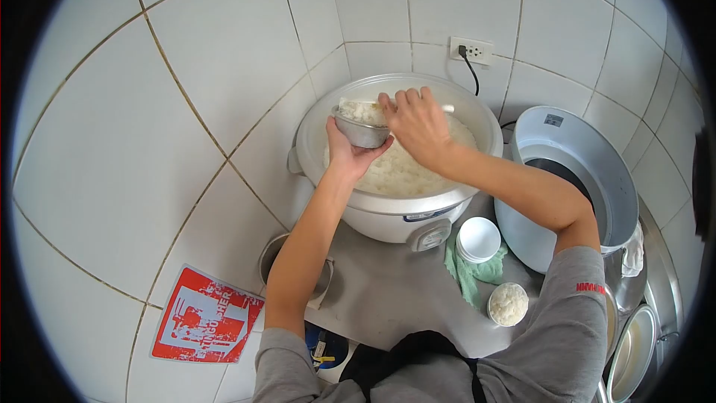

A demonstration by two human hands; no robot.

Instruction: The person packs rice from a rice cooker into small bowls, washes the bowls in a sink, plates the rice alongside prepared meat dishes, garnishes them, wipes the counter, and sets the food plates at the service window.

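Observation:
My left hand (352, 151) is closed around a small metal bowl (362, 134) and holds it over the large rice cooker (403, 216). White rice (361, 110) fills the bowl up to its rim. My right hand (419, 125) grips a white rice paddle (448, 108); one end sticks out past my fingers, and the other reaches the rice at the bowl's top. Below both hands, cooked rice (406, 172) lies inside the cooker, partly hidden by my right forearm.
On the metal counter (403, 283), stacked white bowls (479, 239) rest on a green cloth (466, 276), near a rice-filled bowl (508, 304). A second, large pot (623, 201) stands right. A metal container (274, 254) is at left, and a plugged cord (471, 71) hangs behind.

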